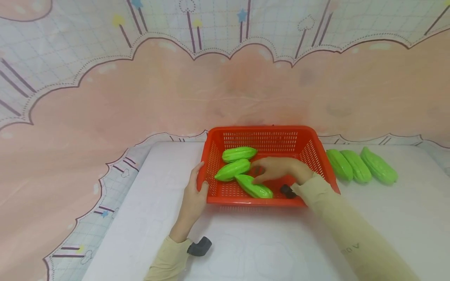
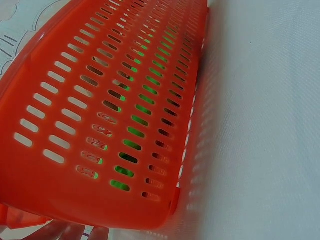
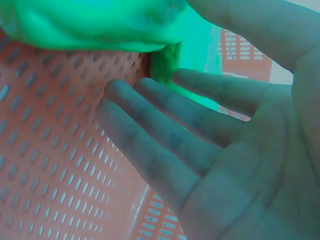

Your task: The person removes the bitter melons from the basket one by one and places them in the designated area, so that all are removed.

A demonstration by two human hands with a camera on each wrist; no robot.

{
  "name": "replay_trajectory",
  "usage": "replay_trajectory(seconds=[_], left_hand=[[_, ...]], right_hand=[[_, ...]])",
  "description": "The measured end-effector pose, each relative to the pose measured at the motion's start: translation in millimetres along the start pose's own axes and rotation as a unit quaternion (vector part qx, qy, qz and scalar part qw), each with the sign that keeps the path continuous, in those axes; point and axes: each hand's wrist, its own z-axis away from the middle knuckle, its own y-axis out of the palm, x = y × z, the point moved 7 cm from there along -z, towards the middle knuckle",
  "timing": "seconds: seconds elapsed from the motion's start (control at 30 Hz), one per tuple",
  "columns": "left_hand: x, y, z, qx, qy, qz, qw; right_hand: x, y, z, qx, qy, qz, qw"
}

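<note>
My left hand [image 1: 195,197] grips the left rim of a red plastic basket [image 1: 263,200] near its front corner, with the thumb by the rim. Several of its fingertips show at the bottom edge of the left wrist view, under the rim. Inside the basket, three bright green, ribbed, pointed gourds lie on the left side: a back gourd [image 1: 239,154], a middle gourd [image 1: 233,170] and a front gourd [image 1: 256,188]. My right hand [image 1: 275,168] reaches in from the right, thumb at the front gourd, fingertips beside the middle one. In the right wrist view its fingers [image 3: 170,125] are spread and nearly straight.
On the white table [image 1: 253,242], three more green gourds [image 1: 358,167] lie side by side just right of the basket. A patterned pink and white cloth [image 1: 228,89] rises behind. Each sleeve cuff has a black device [image 1: 199,246].
</note>
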Motion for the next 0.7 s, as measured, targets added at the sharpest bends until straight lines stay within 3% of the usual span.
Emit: replay_trajectory(seconds=[0.7], left_hand=[[-0.4,0.1,0.6,0.001,-0.005,0.001,1.0]], right_hand=[[14,6,-13,0.04,-0.026,0.02,0.999]])
